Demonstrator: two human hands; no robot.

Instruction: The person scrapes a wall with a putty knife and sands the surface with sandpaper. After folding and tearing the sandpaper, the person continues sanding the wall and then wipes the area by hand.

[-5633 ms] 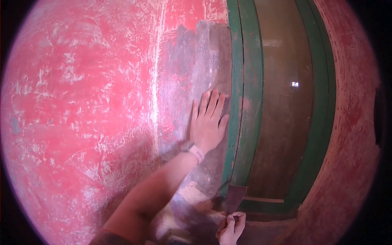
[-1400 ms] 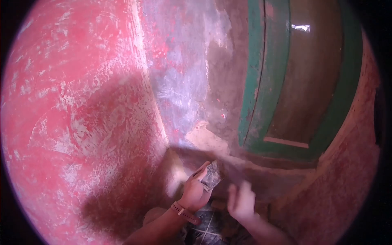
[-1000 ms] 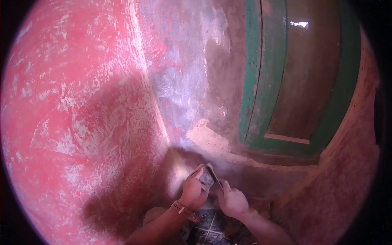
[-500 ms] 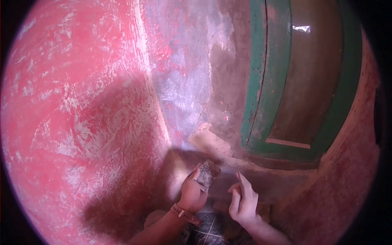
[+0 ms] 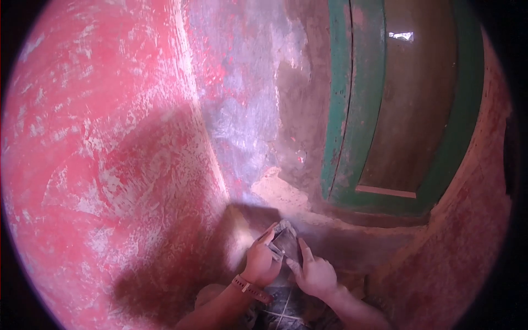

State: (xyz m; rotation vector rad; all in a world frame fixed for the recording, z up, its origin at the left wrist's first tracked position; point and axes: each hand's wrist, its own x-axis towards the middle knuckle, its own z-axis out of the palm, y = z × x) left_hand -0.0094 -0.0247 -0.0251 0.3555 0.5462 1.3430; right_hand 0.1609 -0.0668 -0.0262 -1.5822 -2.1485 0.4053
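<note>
A small, dark, flat piece with a pale, worn edge is held up near the bottom middle, low in front of the wall corner. My left hand is closed around its left side, with a reddish band on the wrist. On the other side, my right hand has its index finger and thumb at the right and lower edges of the piece, the other fingers curled in. What the piece is made of cannot be made out.
A red, scraped wall fills the left. Ahead, a patchy greyish wall meets it at a corner. A green framed door stands at the right. Dark tiles show below the hands.
My right hand has moved left, from apart to touching the piece. The piece has turned in my left hand and shows a different face. The view has shifted slightly.
</note>
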